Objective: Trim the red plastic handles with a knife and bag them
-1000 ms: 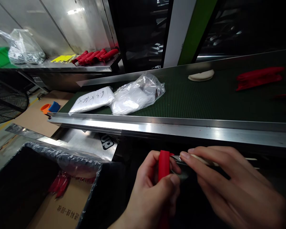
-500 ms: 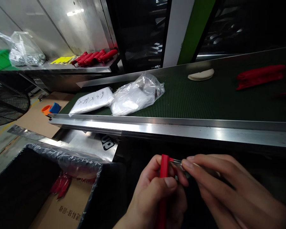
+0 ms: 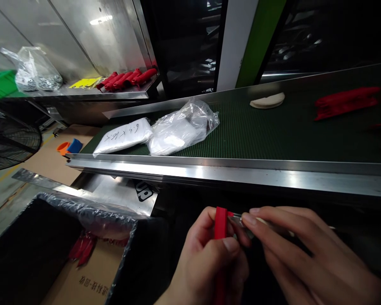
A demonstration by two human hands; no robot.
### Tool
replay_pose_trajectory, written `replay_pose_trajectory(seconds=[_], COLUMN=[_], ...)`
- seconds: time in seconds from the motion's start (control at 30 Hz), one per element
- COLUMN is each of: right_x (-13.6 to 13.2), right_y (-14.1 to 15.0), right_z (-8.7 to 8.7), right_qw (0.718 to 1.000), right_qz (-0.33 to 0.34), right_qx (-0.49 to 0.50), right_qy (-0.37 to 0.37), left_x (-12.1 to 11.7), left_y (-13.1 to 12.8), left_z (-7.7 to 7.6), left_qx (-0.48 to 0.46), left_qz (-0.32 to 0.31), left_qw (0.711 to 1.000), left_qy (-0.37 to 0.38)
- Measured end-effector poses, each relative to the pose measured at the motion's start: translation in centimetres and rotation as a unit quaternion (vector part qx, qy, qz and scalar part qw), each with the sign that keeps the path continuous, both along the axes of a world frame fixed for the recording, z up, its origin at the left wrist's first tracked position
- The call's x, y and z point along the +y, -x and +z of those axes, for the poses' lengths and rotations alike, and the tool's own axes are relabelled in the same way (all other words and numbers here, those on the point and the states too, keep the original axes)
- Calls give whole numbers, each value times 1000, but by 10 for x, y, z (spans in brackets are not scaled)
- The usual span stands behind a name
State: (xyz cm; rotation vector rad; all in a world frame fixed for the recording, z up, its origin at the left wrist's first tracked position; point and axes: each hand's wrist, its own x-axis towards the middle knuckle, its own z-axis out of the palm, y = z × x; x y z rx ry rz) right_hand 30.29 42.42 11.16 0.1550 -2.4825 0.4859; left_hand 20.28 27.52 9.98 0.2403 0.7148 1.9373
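My left hand (image 3: 206, 258) is closed round a red rubber sleeve (image 3: 220, 228), held upright below the conveyor's steel edge. My right hand (image 3: 301, 254) pinches a thin metal blade (image 3: 238, 219) with a pale handle, its tip touching the sleeve's top right edge. Both hands are close together at the bottom middle of the view. More red sleeves (image 3: 346, 101) lie on the green conveyor belt (image 3: 273, 135) at the right.
Two white plastic bags (image 3: 158, 131) and a pale curved piece (image 3: 268, 101) lie on the belt. A black-lined carton (image 3: 63, 250) with red sleeves stands at the lower left. A steel shelf (image 3: 82, 91) at the back left carries several red sleeves and a bag of parts. A fan (image 3: 9, 140) stands far left.
Both hands dropped slightly and drew closer to me between one second ago and now. The blade tip stays against the sleeve's top. The view shifted slightly right.
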Motion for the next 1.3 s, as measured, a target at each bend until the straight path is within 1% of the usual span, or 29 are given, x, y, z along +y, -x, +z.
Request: replay_pose_trajectory(seconds=[0.07, 0.13, 0.2, 0.23, 0.33, 0.47, 0.6, 0.67, 0.77, 0.8, 0.87, 0.93, 1.0, 1.07, 1.1, 1.2, 1.3], right_x=[1, 2, 2, 2, 2, 4, 8, 10, 14, 15, 14, 11, 7, 5, 5, 7, 9], right_y=[-1, -3, -3, -3, -4, -4, -5, -4, -3, -2, -3, -3, -4, -4, -3, -1, 2], right_z=[1, 2, 2, 2, 2, -2, -7, -8, -3, -1, 3, 4, 3, 0, -2, -4, -3], right_qw=[1000, 1000, 1000, 999, 999, 998, 998, 998, 997, 997, 999, 1000, 1000, 999, 1000, 1000, 999], right_qz=[-7, -13, -19, -20, -21, -28, -7, -29, -79, -78, -41, -12, -5, 0, 8, 20, 18], right_qx=[0, -4, -4, -4, -6, -3, -16, -14, 2, 11, 18, 16, 12, 9, 3, -14, -16], right_qy=[-20, -23, -22, -27, -47, -54, -60, -56, -20, -11, -15, -7, 24, 36, 25, -13, -28], left_x=[-1, -3, -4, -5, -5, -6, -7, -8, -10, -11, -10, -9, -7, -5, -6, -10, -16], left_y=[1, 1, 0, 0, -1, -1, -1, -1, -2, -2, -1, 0, 1, 2, 2, 1, 0], left_z=[8, 16, 24, 26, 29, 27, 26, 26, 24, 22, 18, 11, 3, -6, -10, -15, -11], left_qx=[43, 63, 73, 77, 96, 109, 113, 109, 103, 101, 88, 43, -37, -112, -138, -210, -277], left_qz=[31, 52, 54, 55, 61, 41, 24, 22, 19, 16, 9, -18, -44, -79, -91, -143, -163], left_qw=[997, 987, 977, 973, 966, 962, 962, 966, 974, 976, 981, 993, 998, 989, 983, 960, 939], left_qy=[64, 138, 194, 210, 232, 246, 248, 233, 200, 194, 171, 111, 30, -51, -82, -115, -122])
